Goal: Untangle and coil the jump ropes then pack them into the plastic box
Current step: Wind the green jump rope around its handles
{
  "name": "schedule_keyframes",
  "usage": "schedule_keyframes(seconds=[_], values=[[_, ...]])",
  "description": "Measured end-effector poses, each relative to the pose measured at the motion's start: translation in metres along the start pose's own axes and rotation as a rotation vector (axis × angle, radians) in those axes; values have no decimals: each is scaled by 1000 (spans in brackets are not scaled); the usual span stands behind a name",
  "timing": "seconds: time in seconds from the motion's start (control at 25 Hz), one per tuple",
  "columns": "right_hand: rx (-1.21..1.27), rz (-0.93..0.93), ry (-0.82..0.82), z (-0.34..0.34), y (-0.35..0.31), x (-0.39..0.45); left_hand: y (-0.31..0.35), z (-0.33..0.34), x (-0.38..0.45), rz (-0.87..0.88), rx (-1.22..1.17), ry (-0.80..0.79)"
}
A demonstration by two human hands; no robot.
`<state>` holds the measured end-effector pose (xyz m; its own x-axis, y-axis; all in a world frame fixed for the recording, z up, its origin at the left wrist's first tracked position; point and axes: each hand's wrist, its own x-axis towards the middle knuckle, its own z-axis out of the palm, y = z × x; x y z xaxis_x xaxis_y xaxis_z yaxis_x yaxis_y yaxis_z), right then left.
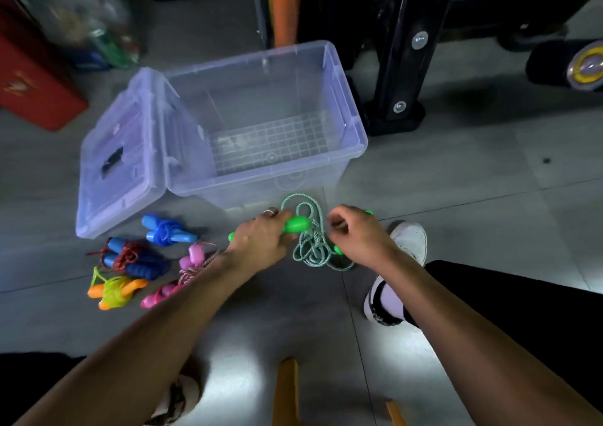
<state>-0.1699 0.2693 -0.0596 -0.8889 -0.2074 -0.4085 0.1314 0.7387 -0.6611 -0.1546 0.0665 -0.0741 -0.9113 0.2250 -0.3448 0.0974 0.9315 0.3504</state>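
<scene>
Grey floor tiles (456,171) are reflecting bright light near the bottom. A black metal frame (396,66) is standing at the back, and a red box (29,76) is sitting at left.

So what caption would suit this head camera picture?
Both hands work a green jump rope loose beside an empty plastic box, four bundled ropes waiting.
</scene>
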Motion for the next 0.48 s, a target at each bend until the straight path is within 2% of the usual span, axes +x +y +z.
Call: schedule_keyframes(seconds=[0.08,0.2,0.28,0.36,0.48], values=[[88,-72,-11,-6,-33,-11,-2,-39,-33,-19,-77,54],[348,-104,-124,-14,-79,-45,2,-88,-87,-23,-256,198],[413,-148,-161,-21,-103,-67,5,-112,-116,-52,-407,267],[334,-217,-175,-31,-125,-84,8,-127,-142,-50,-568,292],[34,-361,-176,-38,-150,-100,16,-142,-178,-31,-818,342]])
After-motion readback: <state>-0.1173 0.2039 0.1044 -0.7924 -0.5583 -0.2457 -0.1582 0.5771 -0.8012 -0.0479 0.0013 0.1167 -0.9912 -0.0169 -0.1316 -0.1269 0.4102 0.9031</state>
